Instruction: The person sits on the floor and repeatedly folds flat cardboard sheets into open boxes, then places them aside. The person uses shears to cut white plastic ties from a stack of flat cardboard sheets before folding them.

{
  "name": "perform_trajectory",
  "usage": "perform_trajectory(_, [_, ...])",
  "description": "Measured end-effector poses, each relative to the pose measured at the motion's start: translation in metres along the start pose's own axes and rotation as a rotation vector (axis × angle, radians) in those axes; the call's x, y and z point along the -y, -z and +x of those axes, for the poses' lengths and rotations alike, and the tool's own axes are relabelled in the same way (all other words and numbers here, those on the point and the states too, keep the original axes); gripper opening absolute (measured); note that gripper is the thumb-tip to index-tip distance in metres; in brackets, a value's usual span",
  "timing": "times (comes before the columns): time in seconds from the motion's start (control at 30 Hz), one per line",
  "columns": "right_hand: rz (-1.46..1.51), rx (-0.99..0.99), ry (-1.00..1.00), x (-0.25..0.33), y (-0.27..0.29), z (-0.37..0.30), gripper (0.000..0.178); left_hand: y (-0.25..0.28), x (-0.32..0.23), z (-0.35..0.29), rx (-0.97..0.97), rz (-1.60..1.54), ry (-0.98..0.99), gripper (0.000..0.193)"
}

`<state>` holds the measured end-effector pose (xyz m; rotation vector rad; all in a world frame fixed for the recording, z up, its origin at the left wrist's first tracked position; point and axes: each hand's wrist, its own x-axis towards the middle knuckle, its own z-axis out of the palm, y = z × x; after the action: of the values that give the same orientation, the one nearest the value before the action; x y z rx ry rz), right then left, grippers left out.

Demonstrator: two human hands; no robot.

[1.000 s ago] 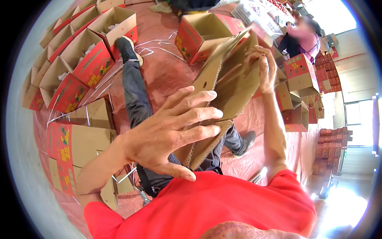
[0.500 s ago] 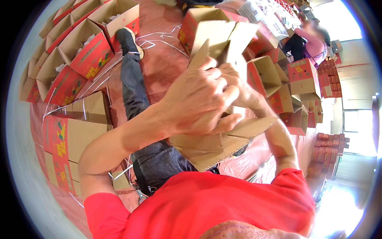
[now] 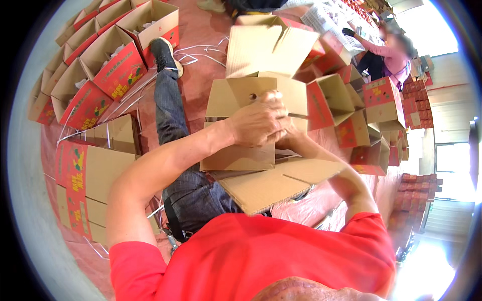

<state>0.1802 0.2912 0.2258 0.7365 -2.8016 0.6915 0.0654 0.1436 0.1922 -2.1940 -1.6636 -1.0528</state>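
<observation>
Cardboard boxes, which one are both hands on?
The central brown box, flaps splayed, where left hand and right hand meet; neither touches the other boxes.

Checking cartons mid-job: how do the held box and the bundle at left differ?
The held box is up at the left hand and right hand; the bundle lies on the floor.
The held box's flaps stick out at angles; the bundle looks flat.
The held box shows only brown faces; the bundle has a red band.
Both are brown cardboard.

Right hand [image 3: 292, 137]: fingers largely hidden behind left hand [image 3: 255, 123]; co-worker's head [image 3: 401, 44] blurred.
</observation>
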Motion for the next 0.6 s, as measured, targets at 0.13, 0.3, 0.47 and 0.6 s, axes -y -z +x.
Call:
perform_trajectory(0.13, [-0.389,-0.252,-0.171,-0.016,-0.023,-0.022,0.027,0.018,-0.014,-0.012,0.011,-0.109,0.033,0.044])
perform_trajectory(0.3, [-0.314,-0.015,-0.198,-0.002,-0.014,-0.029,0.031,0.035,-0.027,-0.054,0.272,0.116,0.297,0.065])
perform_trajectory(0.47, [-0.317,0.124,-0.160,-0.002,-0.014,-0.043,0.024,0.011,-0.030,-0.064,0.396,0.284,0.361,0.058])
perform_trajectory(0.6, [-0.065,0.295,-0.311,-0.014,-0.014,-0.039,0.020,-0.023,-0.013,-0.068,0.528,0.369,0.374,0.039])
